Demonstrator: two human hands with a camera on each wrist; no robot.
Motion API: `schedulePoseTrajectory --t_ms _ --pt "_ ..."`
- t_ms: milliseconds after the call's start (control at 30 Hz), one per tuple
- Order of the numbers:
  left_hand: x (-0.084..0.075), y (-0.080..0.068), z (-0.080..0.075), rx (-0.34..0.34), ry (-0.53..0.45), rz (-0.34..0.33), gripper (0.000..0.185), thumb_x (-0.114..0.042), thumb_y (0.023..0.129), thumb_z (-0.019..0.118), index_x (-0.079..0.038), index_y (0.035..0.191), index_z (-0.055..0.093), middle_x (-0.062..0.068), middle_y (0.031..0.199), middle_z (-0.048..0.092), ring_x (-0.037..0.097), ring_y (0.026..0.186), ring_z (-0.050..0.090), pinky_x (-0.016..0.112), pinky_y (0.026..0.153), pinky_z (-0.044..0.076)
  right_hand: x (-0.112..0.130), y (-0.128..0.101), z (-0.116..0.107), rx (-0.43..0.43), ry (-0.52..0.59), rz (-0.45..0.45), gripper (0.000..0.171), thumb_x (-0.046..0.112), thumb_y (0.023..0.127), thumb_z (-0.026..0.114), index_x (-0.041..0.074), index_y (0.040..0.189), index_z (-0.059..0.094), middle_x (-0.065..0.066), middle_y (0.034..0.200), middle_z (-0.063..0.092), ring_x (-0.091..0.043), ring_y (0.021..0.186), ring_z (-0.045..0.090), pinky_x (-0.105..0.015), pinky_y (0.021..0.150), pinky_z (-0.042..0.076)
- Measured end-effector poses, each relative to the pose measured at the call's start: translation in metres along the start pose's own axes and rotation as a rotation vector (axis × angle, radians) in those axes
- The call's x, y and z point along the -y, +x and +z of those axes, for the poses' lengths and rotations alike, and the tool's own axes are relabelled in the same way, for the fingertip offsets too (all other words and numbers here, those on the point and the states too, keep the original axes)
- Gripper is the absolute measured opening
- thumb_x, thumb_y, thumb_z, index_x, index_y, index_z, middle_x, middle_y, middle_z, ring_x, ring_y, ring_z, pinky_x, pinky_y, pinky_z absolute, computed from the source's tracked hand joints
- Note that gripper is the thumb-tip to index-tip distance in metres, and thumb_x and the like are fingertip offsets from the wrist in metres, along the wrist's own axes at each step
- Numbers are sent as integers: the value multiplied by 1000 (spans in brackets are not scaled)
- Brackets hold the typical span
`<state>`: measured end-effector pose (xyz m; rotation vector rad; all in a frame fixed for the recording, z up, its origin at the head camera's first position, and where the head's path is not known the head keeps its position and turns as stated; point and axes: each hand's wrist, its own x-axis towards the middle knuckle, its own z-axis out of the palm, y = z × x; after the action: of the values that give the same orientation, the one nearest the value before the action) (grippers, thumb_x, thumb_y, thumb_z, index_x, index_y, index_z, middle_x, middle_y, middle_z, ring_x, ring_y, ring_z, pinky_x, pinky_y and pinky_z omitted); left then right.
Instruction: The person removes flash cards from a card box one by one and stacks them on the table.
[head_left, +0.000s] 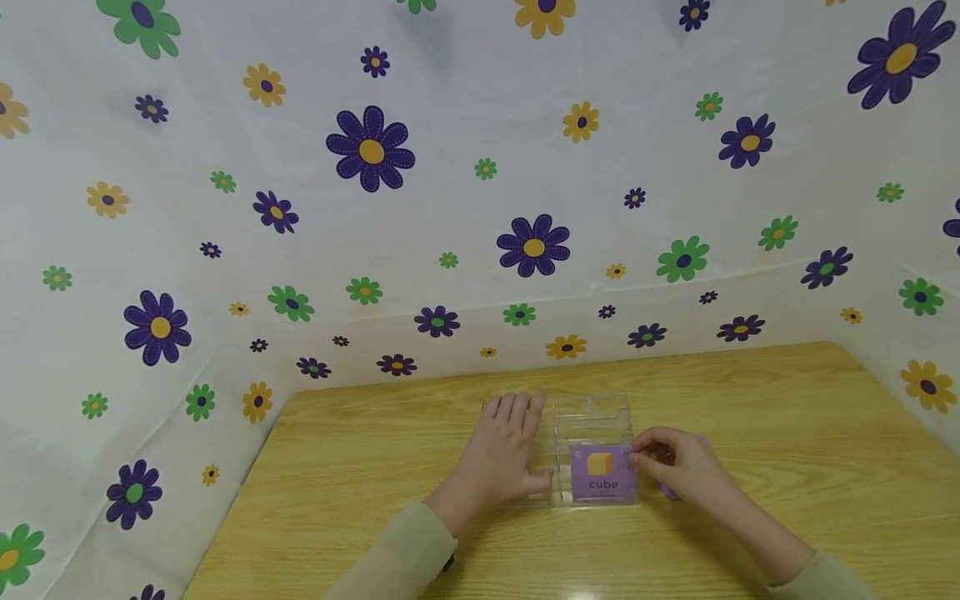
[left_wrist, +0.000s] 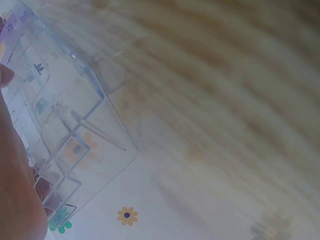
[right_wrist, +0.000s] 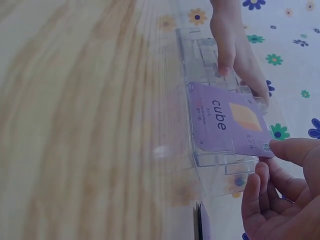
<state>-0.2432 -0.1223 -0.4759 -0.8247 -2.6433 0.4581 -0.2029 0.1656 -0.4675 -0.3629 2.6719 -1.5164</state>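
Observation:
A clear plastic tiered organizer (head_left: 592,406) stands on the wooden table, its stepped compartments showing in the left wrist view. In its front right slot sits a purple flash card (head_left: 603,475) with a yellow cube picture and the word "cube". My right hand (head_left: 686,467) pinches the card's upper right corner between thumb and index finger; the right wrist view shows the card (right_wrist: 220,117) leaning in the slot. My left hand (head_left: 502,450) lies over the organizer's left half, fingers straight toward its back edge, thumb near the middle divider.
More purple cards (head_left: 669,492) lie on the table (head_left: 360,500) beneath my right hand, mostly hidden by it. A white cloth (head_left: 450,208) with purple, green and yellow flowers hangs behind and on both sides.

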Motion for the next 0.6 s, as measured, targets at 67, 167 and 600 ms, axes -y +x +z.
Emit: schedulePoseTrajectory --t_ms 67,167,600 --pt "0 0 0 5 -4 1 108 -77 89 50 -7 167 24 7 143 54 22 130 52 42 116 42 0 0 0 2 6 5 13 9 96 75 0 104 74 -7 87 71 -5 66 56 -21 51 47" --pt "0 0 -1 9 -13 1 108 -76 89 50 -7 167 24 8 144 54 23 131 52 43 116 42 0 0 0 6 13 11 13 10 96 75 0 105 74 -7 87 70 -5 63 54 -21 49 45" --pt "1 1 0 10 -25 -2 109 -76 88 53 -7 167 25 8 145 55 24 132 52 43 116 42 -2 2 2 13 38 14 12 9 96 75 0 103 73 -5 84 65 -5 63 52 -20 48 43"
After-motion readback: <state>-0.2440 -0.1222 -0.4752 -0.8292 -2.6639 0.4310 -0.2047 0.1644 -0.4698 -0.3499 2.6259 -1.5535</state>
